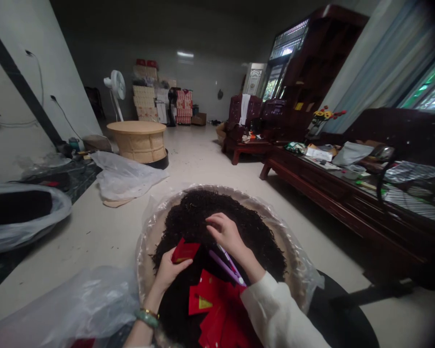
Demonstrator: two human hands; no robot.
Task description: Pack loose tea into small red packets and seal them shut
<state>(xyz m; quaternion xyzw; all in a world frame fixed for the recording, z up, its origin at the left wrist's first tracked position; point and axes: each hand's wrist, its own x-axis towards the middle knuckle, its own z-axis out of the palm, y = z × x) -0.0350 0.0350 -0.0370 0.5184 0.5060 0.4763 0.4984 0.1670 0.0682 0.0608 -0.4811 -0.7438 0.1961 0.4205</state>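
Observation:
My left hand (170, 268) grips a small red packet (184, 252) between thumb and fingers, low over the left side of a wide round basket (293, 244) lined with clear plastic. Dark, twisted dried leaves, like loose tea (192, 208), fill the basket. Above their middle hovers my right hand (224, 234), its fingers curled together; whatever they pinch cannot be made out. Under the right wrist lies a slim purple and white hinged tool (226, 267) resembling a hair straightener, partly hidden. Several flat red packets (217, 299), one with a yellow patch, lie on the leaves nearest me.
Clear plastic sheeting (94, 299) spreads on the floor at left, near another plastic-lined container (63, 208) of dark material. Ahead stand a round woven drum-shaped stand (137, 145) and a white fan (118, 87). A cluttered dark wooden bench (311, 188) runs along the right.

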